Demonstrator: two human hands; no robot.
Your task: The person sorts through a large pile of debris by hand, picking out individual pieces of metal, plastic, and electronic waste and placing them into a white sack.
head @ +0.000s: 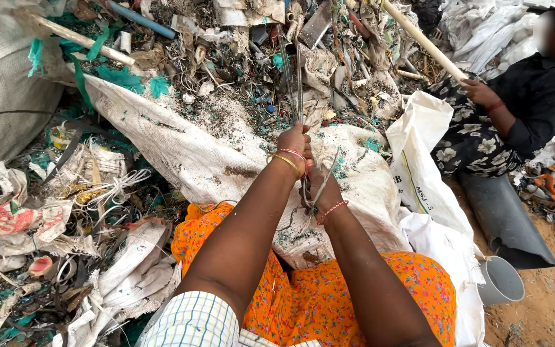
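- Left hand (295, 142) raised ahead, forearm stretched forward, fist closed around thin grey strips (293, 83) rising out of the scrap heap (239, 58).
- Right hand (320, 186) just below and nearer, fingers curled tight on the same strips.
- Both over a dirty white sack (194, 154).

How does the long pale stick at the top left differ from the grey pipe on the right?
The pale stick is thin and rod-like; the grey pipe is wide and hollow, its open end showing. The stick lies across the scrap heap, partly buried; the pipe lies on bare sandy ground beside the white sacks. The stick is light tan, the pipe dark grey. Both lie slanted and apart from the person's hands.
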